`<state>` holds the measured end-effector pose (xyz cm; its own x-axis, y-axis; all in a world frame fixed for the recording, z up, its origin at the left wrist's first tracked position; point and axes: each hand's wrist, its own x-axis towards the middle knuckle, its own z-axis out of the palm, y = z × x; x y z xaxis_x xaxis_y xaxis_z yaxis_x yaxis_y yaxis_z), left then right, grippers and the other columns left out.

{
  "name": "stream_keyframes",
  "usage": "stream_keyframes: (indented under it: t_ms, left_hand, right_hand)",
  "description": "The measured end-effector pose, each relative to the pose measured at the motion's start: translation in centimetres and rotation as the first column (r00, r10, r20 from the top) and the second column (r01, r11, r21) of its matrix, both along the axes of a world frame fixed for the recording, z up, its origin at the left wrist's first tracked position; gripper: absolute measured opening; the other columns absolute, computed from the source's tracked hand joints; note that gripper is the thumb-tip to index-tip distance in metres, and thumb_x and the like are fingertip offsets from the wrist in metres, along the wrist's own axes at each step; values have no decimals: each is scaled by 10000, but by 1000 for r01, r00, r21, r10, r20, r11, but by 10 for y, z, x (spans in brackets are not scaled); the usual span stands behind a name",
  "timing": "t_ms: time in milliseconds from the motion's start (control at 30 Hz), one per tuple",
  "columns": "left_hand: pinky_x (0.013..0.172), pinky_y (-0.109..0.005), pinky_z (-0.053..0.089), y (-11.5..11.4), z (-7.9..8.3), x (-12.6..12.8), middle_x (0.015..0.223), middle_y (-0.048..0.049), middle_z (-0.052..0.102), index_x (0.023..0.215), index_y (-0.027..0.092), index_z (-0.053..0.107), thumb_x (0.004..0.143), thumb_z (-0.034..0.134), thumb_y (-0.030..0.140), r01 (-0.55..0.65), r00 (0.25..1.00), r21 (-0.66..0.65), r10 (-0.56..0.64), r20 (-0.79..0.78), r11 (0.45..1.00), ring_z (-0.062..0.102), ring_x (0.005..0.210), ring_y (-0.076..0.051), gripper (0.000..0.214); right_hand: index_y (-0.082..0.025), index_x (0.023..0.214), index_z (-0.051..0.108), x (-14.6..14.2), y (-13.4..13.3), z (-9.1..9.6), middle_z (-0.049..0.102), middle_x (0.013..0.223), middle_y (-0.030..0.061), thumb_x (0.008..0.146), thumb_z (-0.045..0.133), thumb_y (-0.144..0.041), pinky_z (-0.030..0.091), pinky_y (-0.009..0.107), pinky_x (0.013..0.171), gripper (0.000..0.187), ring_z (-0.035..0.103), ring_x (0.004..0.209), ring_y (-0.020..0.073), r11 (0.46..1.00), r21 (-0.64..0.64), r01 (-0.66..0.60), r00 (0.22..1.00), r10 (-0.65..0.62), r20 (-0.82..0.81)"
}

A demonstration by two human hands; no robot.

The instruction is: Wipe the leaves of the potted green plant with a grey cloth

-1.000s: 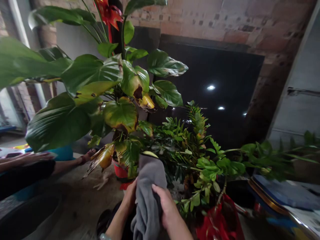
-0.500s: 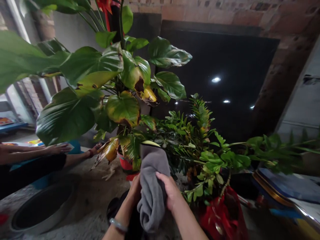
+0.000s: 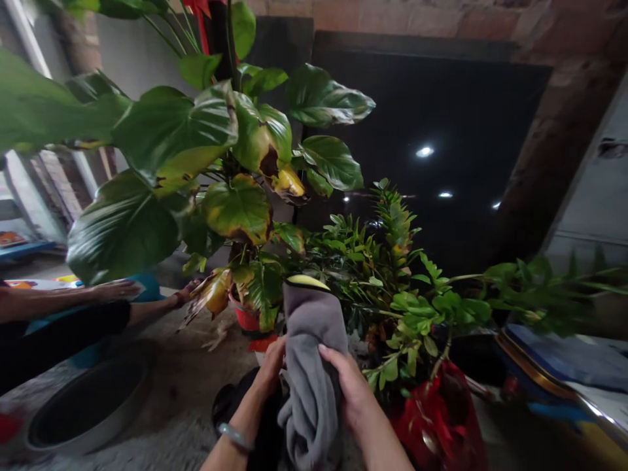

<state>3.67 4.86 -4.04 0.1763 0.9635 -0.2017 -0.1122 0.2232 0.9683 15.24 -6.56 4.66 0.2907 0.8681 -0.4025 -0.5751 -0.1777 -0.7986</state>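
Observation:
Low in the middle of the head view is a bunched grey cloth (image 3: 314, 386), held upright between my two hands. Its upper end is smoother and flatter, with a pale yellow strip (image 3: 310, 281) showing along the top edge; whether that is a lining or something inside I cannot tell. My left hand (image 3: 271, 366) grips the cloth's left side, its fingers partly hidden behind it. On the other side my right hand (image 3: 350, 386) is closed around the cloth, thumb lying on the front. Folds of cloth hang down between my forearms.
A large potted plant (image 3: 240, 209) with some browned leaves rises ahead, with smaller green plants (image 3: 392, 261) to the right. A red bag (image 3: 441, 418) stands at lower right. At left are a grey basin (image 3: 88, 409) and another person's arm (image 3: 63, 297).
My hands and the cloth have shifted slightly right and down in view, and more of the yellow strip shows at the top. Both hands keep their hold.

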Motion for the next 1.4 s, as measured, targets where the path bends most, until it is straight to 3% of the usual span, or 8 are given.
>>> stream_keyframes:
  t_ms: [167,367,533,667,900,1067,1167,1400]
  left_hand:
    - [530,-247,424,-3,1,8,644,-13,624,1080,127,659,609,692,520,34,999,-13,-34,27,999,573,627,-173,614]
    - [489,-237,386,-1,0,25,541,32,553,755,146,662,483,762,466,20,998,-22,-19,54,1000,497,501,-118,432]
    - [429,-233,309,2,-6,32,401,75,419,524,171,571,450,740,502,-15,998,-9,15,58,1000,385,415,-88,380]
    - [411,-230,280,5,-9,26,371,72,405,451,182,516,443,737,517,-12,998,2,12,54,1000,368,391,-82,401]
    - [392,-232,281,3,-6,24,334,66,408,442,200,478,384,705,594,-28,999,3,28,31,1000,381,355,-95,458]
    - [413,-234,296,4,-7,22,348,57,418,429,193,476,371,711,586,-27,999,30,27,19,999,399,378,-97,462]
    - [411,-237,290,5,-9,20,361,43,451,440,181,511,396,701,589,-15,1000,39,14,18,999,395,376,-95,452]
    - [397,-234,295,4,-10,19,352,61,426,447,183,524,416,737,531,43,999,40,-44,27,998,382,364,-93,410]
  right_hand:
    - [-189,762,695,9,-25,-19,748,831,62,468,791,-371,506,398,826,358,659,919,302,982,-66,179,984,-176,41]
    - [-177,983,673,42,1,33,743,944,38,513,770,-335,494,365,887,506,621,1049,258,831,225,509,854,-520,-14]
    - [-184,691,687,24,11,-7,745,747,92,494,728,-384,534,458,793,284,654,972,331,983,-93,157,965,-173,-197]
    - [-192,645,684,5,-26,-38,748,781,91,409,802,-419,519,419,837,348,635,1012,337,992,-110,66,996,-71,-48]
    - [-166,930,670,41,2,23,745,912,54,466,782,-385,499,377,883,525,628,1026,276,815,188,548,813,-572,111]
    - [-154,701,692,18,10,-35,746,772,118,398,787,-375,548,432,773,386,659,961,334,978,-77,192,955,-205,-216]
    - [-169,606,688,-4,-13,-68,746,767,120,392,820,-373,539,422,808,324,643,1001,347,991,-94,94,982,-108,-153]
    - [-197,838,702,21,-7,20,752,896,35,520,767,-345,516,389,868,357,630,1037,274,882,105,459,886,-446,-131]
